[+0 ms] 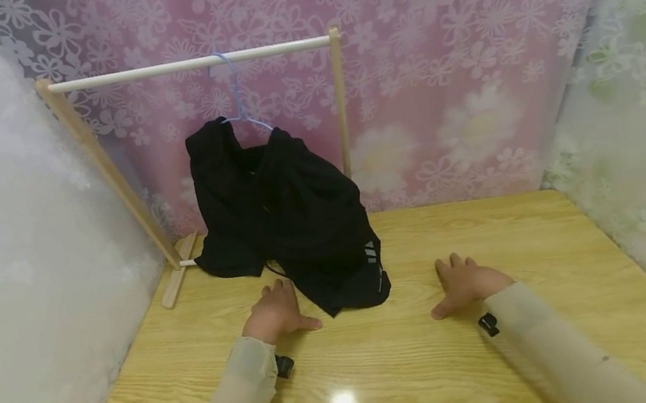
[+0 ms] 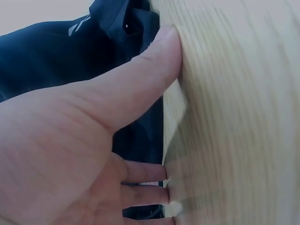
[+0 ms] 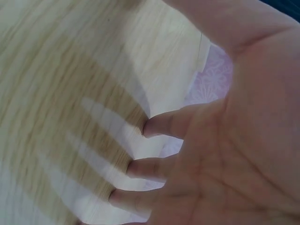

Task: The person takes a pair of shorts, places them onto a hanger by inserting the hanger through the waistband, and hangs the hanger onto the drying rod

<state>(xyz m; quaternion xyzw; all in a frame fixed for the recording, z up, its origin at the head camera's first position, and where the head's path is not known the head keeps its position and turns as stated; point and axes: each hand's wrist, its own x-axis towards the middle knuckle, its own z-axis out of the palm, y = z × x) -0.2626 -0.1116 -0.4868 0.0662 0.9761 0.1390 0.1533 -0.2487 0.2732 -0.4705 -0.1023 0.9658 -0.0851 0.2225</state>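
A black garment point(image 1: 311, 203) with small grey stripe marks hangs from a light blue hanger point(image 1: 240, 105), its lower edges reaching down to the table. My left hand point(image 1: 277, 314) rests its fingertips on the wood just in front of the garment, thumb spread out to the right. In the left wrist view the dark cloth point(image 2: 140, 131) shows behind the thumb and fingers, and the palm holds nothing. Farther right, my right hand point(image 1: 463, 283) touches the tabletop with spread fingertips. Its bare palm point(image 3: 234, 154) fills much of the right wrist view, with nothing in the grasp.
A wooden rack with a white rod point(image 1: 138, 73) stands at the back left; its foot point(image 1: 175, 288) sits on the wood-grain table point(image 1: 407, 371). A pink floral curtain point(image 1: 435, 71) closes off the back. Pale walls flank both sides. Each wrist wears a small black device point(image 1: 284, 366).
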